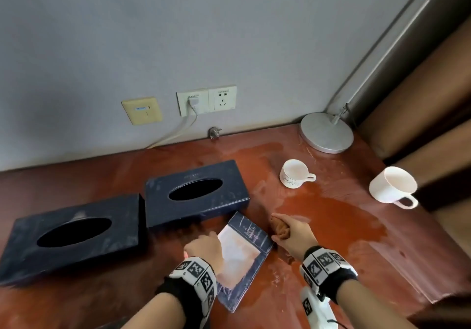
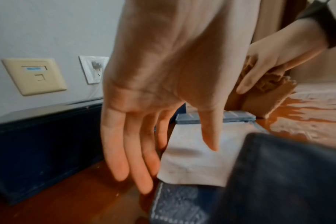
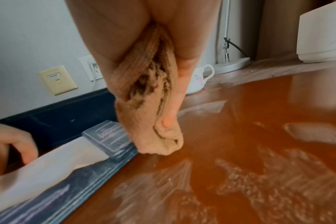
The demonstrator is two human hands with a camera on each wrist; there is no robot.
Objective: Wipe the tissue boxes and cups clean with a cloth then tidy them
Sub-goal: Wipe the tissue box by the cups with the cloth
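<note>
While the right hand [image 1: 293, 234] is closed around a bunched tan cloth [image 1: 279, 226], the cloth's lower end hangs just off the right edge of a flat dark-blue notepad holder [image 1: 251, 229] that carries a white paper pad [image 1: 235, 252]; the right wrist view shows the cloth [image 3: 150, 106] gripped between thumb and fingers, its tip close above the wet, streaked reddish-brown table [image 1: 331, 226]. Whether the tip touches the surface cannot be told. The left hand [image 1: 204, 249] hovers at the left edge of the holder; the left wrist view shows its fingers [image 2: 115, 151] extended and relaxed, holding nothing, the tips near the pad's corner. Two dark-blue tissue boxes lie on the table left of the hands: the near tissue box [image 1: 71, 237] at far left and the far tissue box [image 1: 196, 193] beside it, closer to the wall, each with an oval top opening facing up. Both show pale smears. A small patterned cup [image 1: 294, 173] stands upright right of the far box. A plain white cup [image 1: 392, 185] stands near the table's right edge, well apart from the first. A round grey lamp base [image 1: 326, 132] sits in the back corner beneath wall sockets [image 1: 206, 100].
</note>
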